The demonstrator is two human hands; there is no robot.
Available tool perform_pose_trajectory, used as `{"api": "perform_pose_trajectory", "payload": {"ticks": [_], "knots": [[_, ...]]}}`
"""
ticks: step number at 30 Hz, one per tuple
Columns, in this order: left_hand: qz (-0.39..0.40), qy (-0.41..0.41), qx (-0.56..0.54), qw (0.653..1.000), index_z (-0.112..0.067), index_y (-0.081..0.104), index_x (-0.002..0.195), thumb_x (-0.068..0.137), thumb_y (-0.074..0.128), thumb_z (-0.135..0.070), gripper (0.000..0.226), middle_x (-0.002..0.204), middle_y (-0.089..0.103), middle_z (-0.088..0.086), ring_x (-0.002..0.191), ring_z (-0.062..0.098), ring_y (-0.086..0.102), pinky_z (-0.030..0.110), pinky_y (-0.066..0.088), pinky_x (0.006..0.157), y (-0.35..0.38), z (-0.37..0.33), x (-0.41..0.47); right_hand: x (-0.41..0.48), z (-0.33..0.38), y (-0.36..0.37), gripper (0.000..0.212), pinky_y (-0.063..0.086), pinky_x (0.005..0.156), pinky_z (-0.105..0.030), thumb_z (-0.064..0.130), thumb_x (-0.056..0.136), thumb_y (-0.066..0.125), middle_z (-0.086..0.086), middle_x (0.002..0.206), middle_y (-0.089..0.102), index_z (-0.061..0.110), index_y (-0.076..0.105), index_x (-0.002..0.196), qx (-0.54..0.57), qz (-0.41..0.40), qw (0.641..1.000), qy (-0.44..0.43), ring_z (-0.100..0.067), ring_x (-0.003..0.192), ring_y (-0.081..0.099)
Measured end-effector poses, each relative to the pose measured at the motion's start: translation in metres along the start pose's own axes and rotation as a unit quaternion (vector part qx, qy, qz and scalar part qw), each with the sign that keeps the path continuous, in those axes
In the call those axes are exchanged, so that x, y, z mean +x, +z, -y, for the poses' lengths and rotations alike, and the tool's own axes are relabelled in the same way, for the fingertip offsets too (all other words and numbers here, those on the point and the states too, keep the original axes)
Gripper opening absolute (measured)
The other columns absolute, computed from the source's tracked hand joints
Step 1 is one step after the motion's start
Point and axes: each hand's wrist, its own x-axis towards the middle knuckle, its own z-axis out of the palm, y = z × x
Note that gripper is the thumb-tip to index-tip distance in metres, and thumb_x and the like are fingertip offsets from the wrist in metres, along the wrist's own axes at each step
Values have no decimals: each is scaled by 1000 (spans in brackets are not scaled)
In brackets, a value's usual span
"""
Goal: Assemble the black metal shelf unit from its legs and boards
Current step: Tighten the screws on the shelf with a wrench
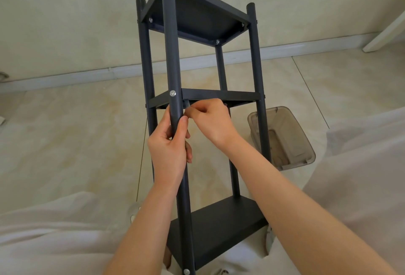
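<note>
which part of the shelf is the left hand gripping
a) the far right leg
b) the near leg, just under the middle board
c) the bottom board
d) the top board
b: the left hand curls round the near leg just below the middle board, while the right hand pinches a small grey tool under that board.

- Left hand (pixel 169 143) and right hand (pixel 213 121) both bare, nails cut short.
- Left forearm (pixel 144 220) and right forearm (pixel 285 198) uncovered too.
- White, softly creased fabric covers left leg (pixel 54 235) and right leg (pixel 361 176).
</note>
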Motion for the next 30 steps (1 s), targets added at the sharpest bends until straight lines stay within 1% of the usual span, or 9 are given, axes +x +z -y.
{"api": "perform_pose_trajectory", "payload": {"ticks": [2,6,10,15,17,21,24,26,30], "knots": [[0,0,3,1000,-21,61,137,102,57,-20,35,67,53,3,35,20,47,24,39,36,0,1,0,0,-1,0,34,37,49,-13,13,94,58,-1,55,56,21,64,61,-8,-1,1000,-5,-7,50,44],[0,3,4,1000,-21,61,137,102,57,-22,35,67,54,5,36,19,48,24,40,36,-1,1,0,-2,-3,3,33,39,53,-19,13,94,59,4,51,52,15,66,61,-11,-10,1000,-24,-8,50,43],[-1,1,-5,1000,-23,60,138,102,57,-22,35,68,55,7,36,19,48,24,41,36,-2,1,-1,-4,-7,2,36,45,61,-21,14,94,61,8,54,57,23,64,59,-11,-9,999,-39,-6,55,52],[0,-5,-11,1000,-20,61,136,102,58,-22,34,68,55,4,35,19,47,24,40,36,-2,2,0,-2,-14,10,32,53,68,-27,16,95,61,1,60,66,6,71,67,-4,-24,998,-53,-9,60,62],[2,-6,-15,1000,-19,61,137,102,57,-21,35,68,53,7,35,20,47,25,40,36,-3,2,1,-2,-19,16,29,53,62,-23,17,96,61,1,61,67,5,73,73,9,-34,998,-57,-3,57,60],[3,-12,-21,1000,-16,61,136,102,57,-20,35,70,52,10,35,20,46,24,39,37,-5,4,2,2,-28,27,20,39,55,-9,15,95,64,16,55,59,8,76,80,28,-63,995,-69,3,52,54],[2,-11,-24,1000,-16,61,136,102,57,-20,34,69,53,10,35,21,45,25,38,37,-6,5,2,5,-31,37,18,49,56,-21,15,94,66,2,61,66,6,77,84,28,-78,993,-78,-2,56,56],[1,-10,-24,1000,-17,60,137,103,57,-19,35,69,53,10,34,21,46,25,38,36,-7,6,2,6,-31,43,17,55,64,-29,13,94,65,-8,65,69,4,76,85,36,-83,993,-81,-13,62,63],[-1,-1,-21,1000,-17,60,137,103,56,-19,35,67,53,6,33,19,47,25,39,36,-10,8,3,9,-32,49,21,55,68,-38,10,94,62,-18,63,66,-3,72,81,50,-81,992,-87,-28,68,66]]}}
